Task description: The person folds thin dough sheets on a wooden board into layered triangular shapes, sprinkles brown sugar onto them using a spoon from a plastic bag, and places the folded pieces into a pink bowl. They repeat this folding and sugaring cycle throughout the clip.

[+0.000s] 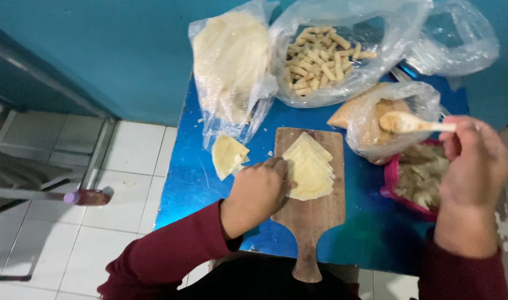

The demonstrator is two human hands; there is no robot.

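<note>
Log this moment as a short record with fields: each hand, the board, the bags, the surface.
left hand: rests on the stacked pale wrappers
right hand: holds a spoon heaped with filling over an open bag
board: wooden cutting board, handle toward the person
bags: one of rolled sticks, one of wrapper sheets
container: pink tub of filling, at right
surface: blue table

Two bare hands, left hand (260, 191) and right hand (473, 161), emerge from long dark maroon sleeves (170, 258) over dark clothing.
</note>
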